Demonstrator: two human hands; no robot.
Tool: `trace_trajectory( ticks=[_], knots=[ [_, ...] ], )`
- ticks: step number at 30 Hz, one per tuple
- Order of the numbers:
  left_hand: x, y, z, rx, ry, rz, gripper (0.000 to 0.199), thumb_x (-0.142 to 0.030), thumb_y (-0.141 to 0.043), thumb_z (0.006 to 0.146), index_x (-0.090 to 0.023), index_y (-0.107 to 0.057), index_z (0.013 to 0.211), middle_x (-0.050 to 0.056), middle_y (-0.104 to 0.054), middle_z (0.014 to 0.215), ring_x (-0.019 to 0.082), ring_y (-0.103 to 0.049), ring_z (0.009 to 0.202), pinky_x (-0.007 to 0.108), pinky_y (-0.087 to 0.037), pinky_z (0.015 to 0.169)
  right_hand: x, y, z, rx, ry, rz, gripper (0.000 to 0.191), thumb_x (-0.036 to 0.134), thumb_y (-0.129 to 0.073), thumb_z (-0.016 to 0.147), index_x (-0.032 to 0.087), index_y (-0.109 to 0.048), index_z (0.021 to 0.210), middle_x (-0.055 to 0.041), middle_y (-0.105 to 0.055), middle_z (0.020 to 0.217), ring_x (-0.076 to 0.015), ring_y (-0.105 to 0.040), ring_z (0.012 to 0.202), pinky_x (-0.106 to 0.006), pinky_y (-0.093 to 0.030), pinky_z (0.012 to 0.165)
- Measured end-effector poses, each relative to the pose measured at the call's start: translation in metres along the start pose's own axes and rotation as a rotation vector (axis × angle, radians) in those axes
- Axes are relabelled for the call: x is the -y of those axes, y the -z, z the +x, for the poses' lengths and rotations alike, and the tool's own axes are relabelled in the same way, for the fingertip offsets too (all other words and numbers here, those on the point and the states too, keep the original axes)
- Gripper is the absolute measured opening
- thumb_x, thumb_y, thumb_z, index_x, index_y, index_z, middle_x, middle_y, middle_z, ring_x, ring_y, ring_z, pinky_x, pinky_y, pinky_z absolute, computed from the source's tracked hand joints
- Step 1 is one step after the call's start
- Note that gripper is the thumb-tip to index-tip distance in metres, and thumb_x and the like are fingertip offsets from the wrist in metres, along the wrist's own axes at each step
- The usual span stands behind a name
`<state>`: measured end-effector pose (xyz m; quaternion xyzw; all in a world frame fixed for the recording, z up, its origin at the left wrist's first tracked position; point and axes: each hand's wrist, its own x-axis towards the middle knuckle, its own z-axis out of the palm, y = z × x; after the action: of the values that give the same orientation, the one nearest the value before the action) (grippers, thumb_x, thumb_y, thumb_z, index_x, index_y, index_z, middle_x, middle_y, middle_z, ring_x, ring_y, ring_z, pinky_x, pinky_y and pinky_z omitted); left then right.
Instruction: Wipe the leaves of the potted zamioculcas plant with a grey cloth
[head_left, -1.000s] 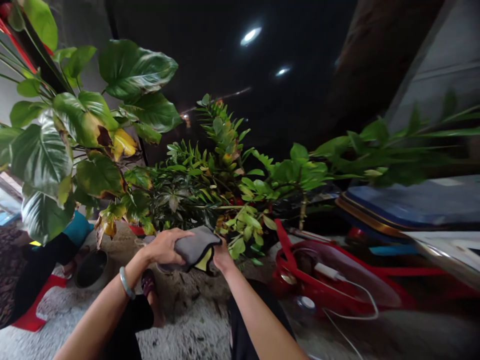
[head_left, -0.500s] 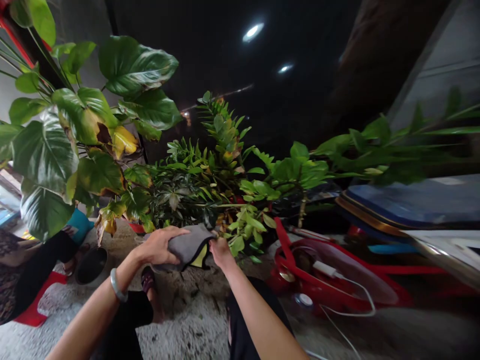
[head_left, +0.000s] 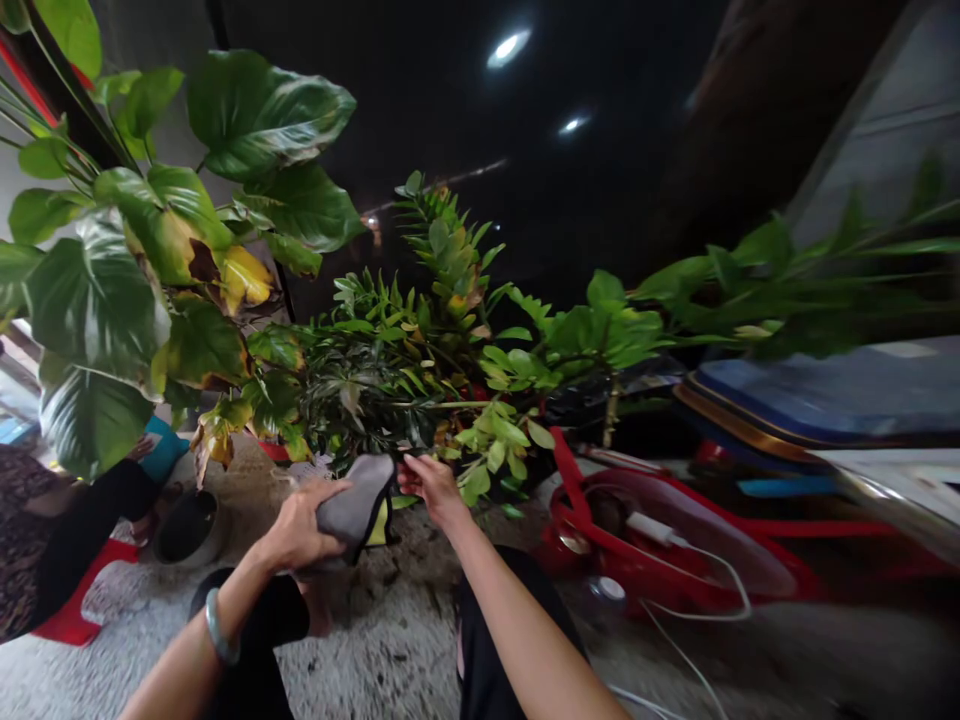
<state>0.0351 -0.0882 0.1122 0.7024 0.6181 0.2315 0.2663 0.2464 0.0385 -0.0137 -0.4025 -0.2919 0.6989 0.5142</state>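
Note:
A grey cloth item with black edging and a yellow-green part (head_left: 358,505) is held in my left hand (head_left: 304,525), its thumb and fingers closed around the near side. A pale bangle (head_left: 220,628) circles my left wrist. Just to the right of the item's dark edge is my right hand (head_left: 433,488), with its fingers bent and drawn together; whether a small thing sits between the fingertips cannot be made out. Green leafy plants (head_left: 495,440) stand right behind both hands.
Large-leaved plant (head_left: 97,300) at left, above a dark pot (head_left: 186,528). A seated person (head_left: 52,530) in dark clothes is at far left by a red stool (head_left: 90,600). At right are a red basket (head_left: 675,560) with a white cable and a blue-topped container (head_left: 825,395).
My left hand has moved left and slightly down with the cloth item. My right hand has come off the item's edge and now stands a little apart from it.

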Motion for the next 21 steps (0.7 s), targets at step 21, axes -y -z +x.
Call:
trace_trajectory(
  ticks=[21],
  knots=[
    [-0.004, -0.009, 0.012, -0.377, -0.092, 0.018, 0.067, -0.004, -0.068, 0.065, -0.029, -0.073, 0.126, 0.006, -0.062, 0.146, 0.029, -0.059, 0.134, 0.047, -0.045, 0.117, 0.002, 0.0, -0.001, -0.006, -0.015, -0.018, 0.023, 0.031, -0.085, 0.064, 0.018, -0.069, 0.074, -0.0046, -0.076, 0.065, -0.0134, -0.064, 0.048, -0.022, -0.051, 0.043]
  ],
)
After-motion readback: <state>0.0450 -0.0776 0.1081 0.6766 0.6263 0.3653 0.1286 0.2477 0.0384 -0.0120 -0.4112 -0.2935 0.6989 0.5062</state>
